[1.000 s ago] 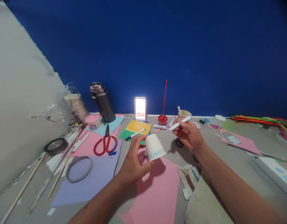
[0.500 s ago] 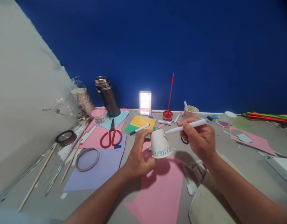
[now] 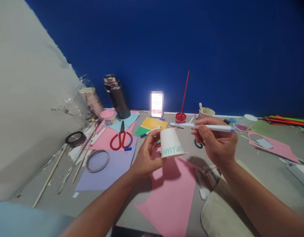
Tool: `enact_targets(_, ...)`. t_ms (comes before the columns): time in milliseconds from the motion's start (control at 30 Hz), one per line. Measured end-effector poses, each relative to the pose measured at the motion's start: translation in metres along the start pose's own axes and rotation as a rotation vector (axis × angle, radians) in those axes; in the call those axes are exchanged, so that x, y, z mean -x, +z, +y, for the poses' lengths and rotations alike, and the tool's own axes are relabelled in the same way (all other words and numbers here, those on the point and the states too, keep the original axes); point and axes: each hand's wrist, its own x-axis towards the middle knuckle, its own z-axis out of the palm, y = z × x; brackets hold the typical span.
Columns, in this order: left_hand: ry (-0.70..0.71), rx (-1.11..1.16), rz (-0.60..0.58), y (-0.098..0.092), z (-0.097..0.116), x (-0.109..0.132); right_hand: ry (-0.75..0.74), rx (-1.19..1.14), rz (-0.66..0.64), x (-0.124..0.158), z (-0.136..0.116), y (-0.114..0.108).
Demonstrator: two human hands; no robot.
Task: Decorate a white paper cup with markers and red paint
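white inverted cup (image 3: 171, 141) | hands: left hand (image 3: 145, 158) pinching cup, right hand (image 3: 219, 144) pinching marker (image 3: 219, 128)

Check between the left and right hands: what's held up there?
In the head view, the white paper cup, gripped by the left hand, and the front of the white marker held in the right hand.

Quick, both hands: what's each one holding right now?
Left hand: holding the white cup, upside down.
Right hand: holding a white marker.
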Motion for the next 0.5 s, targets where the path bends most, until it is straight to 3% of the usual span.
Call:
enact_targets(133,-0.148,0.230,0.080,0.001,0.009,-0.002,0.138,0.014,-0.193,-0.002,0.007,0.002)
enact_targets(233,-0.207,0.343,0.139,0.003,0.015,-0.003,0.156,0.013,-0.351,-0.001,0.014,0.002)
enact_targets(367,-0.240,0.379,0.131,0.004,0.013,-0.002,0.107,0.094,-0.459,0.002,0.021,0.002)
enact_targets(500,-0.219,0.210,0.039,-0.005,0.009,-0.002,-0.053,0.263,-0.496,-0.004,0.015,-0.002)
